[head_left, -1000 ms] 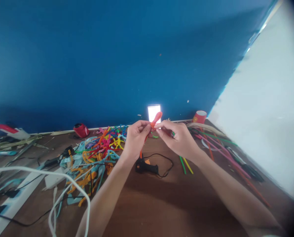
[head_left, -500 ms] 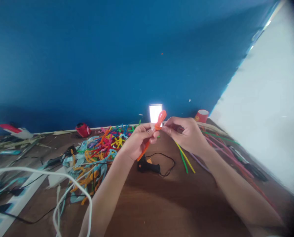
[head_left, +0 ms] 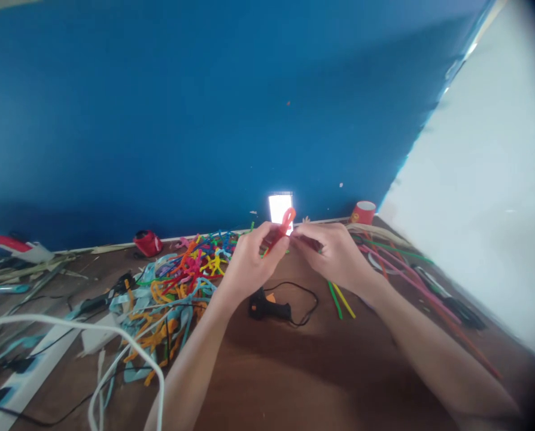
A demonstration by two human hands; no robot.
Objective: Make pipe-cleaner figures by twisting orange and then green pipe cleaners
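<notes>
My left hand [head_left: 259, 254] pinches an orange pipe cleaner [head_left: 288, 218] between thumb and fingers. The pipe cleaner is bent into an upright loop that stands up above the fingertips, in front of a glowing white screen [head_left: 277, 206]. Close by on the right, my right hand [head_left: 328, 248] has its thumb and fingers pressed together beside the loop; what lies between those fingertips is hidden. Beneath the hands, a black glue gun [head_left: 270, 306] lies on the brown table [head_left: 285, 371]. Green and yellow pipe cleaners [head_left: 339, 299] stick out below my right hand.
On the left lies a tangled heap of coloured pipe cleaners [head_left: 191, 263]. A white cable [head_left: 153, 359] loops over a power strip [head_left: 38, 371] at the near left. Red cups [head_left: 148, 243] stand along the blue wall, one at the right [head_left: 363, 212]. Long pink pipe cleaners [head_left: 411, 278] lie at right.
My left hand has turned, so its back and thumb now cover the lower part of the orange pipe cleaner. The loop sits slightly lower, and my right hand has moved slightly left.
</notes>
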